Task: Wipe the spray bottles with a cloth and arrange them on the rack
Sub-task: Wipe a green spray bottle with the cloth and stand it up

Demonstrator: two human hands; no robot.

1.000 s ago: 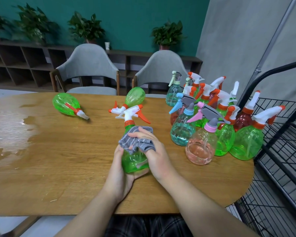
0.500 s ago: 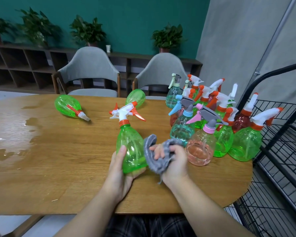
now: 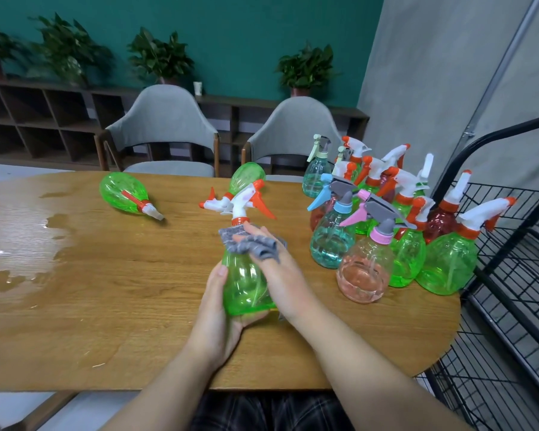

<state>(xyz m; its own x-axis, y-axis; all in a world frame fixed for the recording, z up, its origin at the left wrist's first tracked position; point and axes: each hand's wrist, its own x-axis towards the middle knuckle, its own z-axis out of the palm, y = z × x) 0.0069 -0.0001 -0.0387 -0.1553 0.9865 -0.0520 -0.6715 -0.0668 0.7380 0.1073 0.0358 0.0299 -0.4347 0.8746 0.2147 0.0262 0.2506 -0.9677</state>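
Observation:
A green spray bottle with a white and orange trigger head stands upright near the table's front middle. My left hand grips its base from the left and below. My right hand presses a grey cloth against the bottle's shoulder, fingers curled over the cloth. Two more green bottles lie on their sides: one at the far left, another behind the held bottle. A cluster of upright bottles in green, teal, pink and red fills the table's right side. The black wire rack stands right of the table.
Water puddles spread over the wooden table on its left part. Two grey chairs stand behind the far edge, with dark shelving and potted plants at the wall.
My right hand moved the cloth from beside the bottle's right side back onto its shoulder. My left hand kept its hold on the bottle.

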